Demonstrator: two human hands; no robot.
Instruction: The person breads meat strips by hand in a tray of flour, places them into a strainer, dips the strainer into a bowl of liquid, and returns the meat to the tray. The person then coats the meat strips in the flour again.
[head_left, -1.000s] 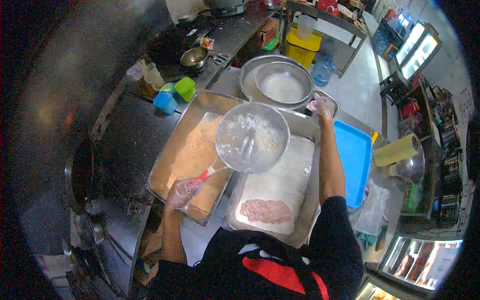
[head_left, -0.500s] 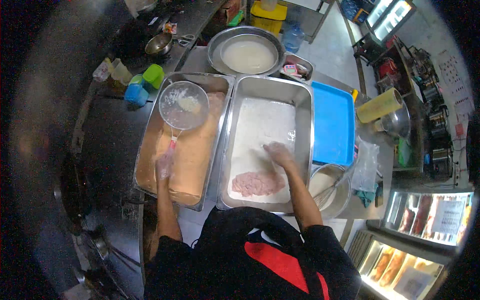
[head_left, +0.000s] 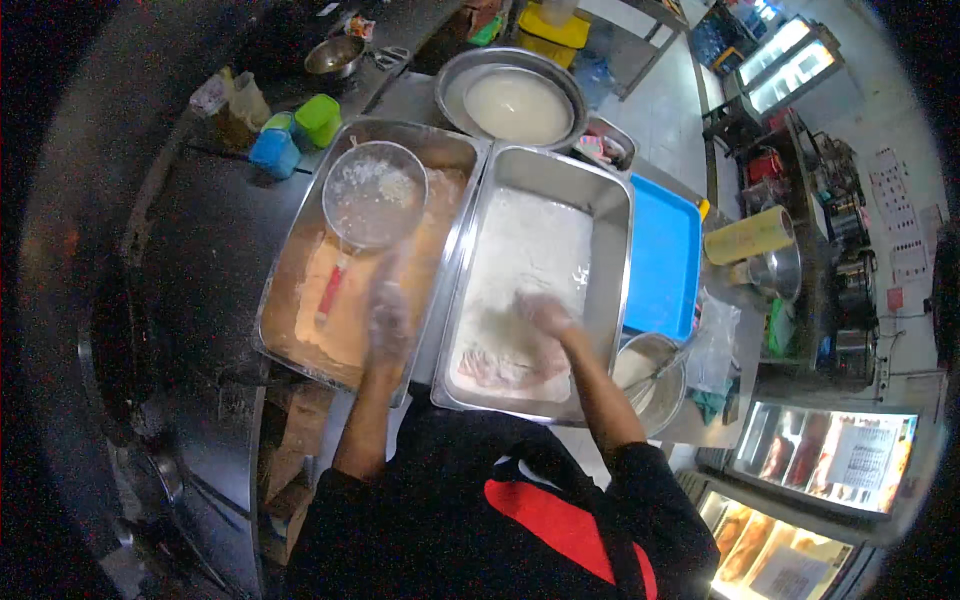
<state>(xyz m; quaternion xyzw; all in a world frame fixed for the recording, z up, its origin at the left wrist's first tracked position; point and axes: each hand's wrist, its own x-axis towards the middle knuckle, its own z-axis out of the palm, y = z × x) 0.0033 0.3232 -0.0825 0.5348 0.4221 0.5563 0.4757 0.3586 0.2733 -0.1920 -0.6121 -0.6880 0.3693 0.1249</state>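
A strainer (head_left: 375,194) with a red handle rests in the left steel pan (head_left: 290,368), over orange-tan powder (head_left: 330,345). White bits cling to its mesh. My left hand (head_left: 388,320) is beside the handle, apart from it, above the pan's right side; motion smears its fingers. In the right steel pan (head_left: 612,215) lies white flour (head_left: 535,230) with a flat piece of raw pinkish meat (head_left: 510,370) at the near end. Just above the meat is my right hand (head_left: 546,314), slightly blurred, with fingers apart and nothing visible in them. White powder partly covers the meat.
Behind the pans stands a wide bowl (head_left: 455,115) of pale liquid. A blue tray (head_left: 662,260) is at the right, with a whisk (head_left: 645,390) in a pot of batter (head_left: 680,385) nearer me. Blue (head_left: 272,155) and green (head_left: 318,120) containers sit at the left.
My left hand has let go of the strainer and moved right. Over the meat, which now shows more white powder, my right hand has shifted slightly. The whole view has turned a little.
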